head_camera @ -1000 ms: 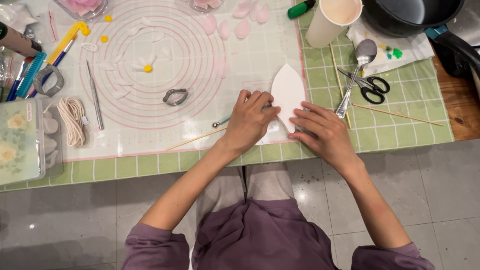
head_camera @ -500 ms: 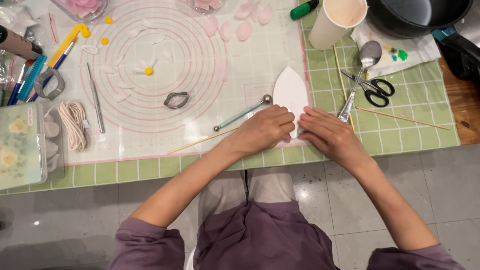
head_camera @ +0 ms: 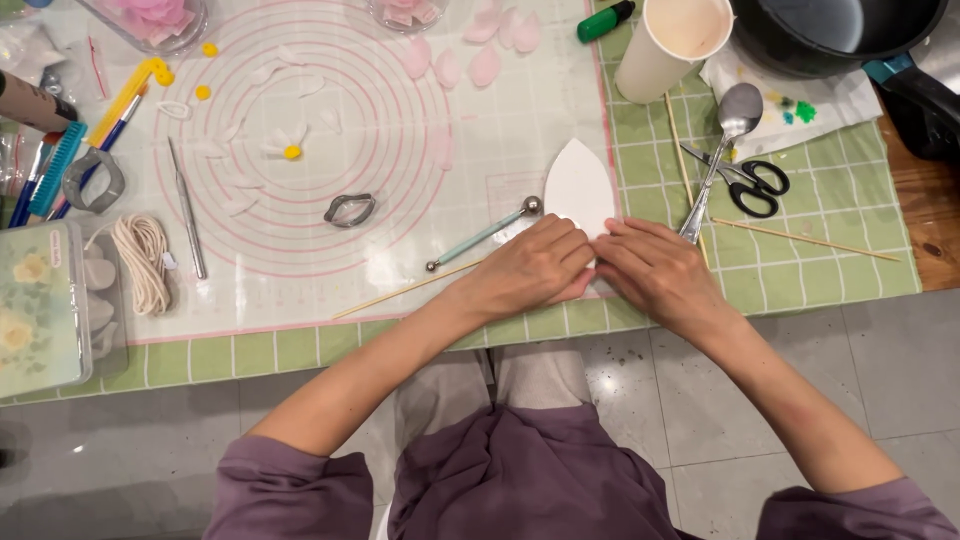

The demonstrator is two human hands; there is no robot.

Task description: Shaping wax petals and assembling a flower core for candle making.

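White pointed petal lies on pink-ringed mat, green checked table.

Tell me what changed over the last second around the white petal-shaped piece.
The left hand slid down off the white petal-shaped piece to its lower end, uncovering the ball-ended tool it had been hiding. The right hand closed in until both hands meet at the piece's base. The scissors, spoon and metal cutter stayed put.
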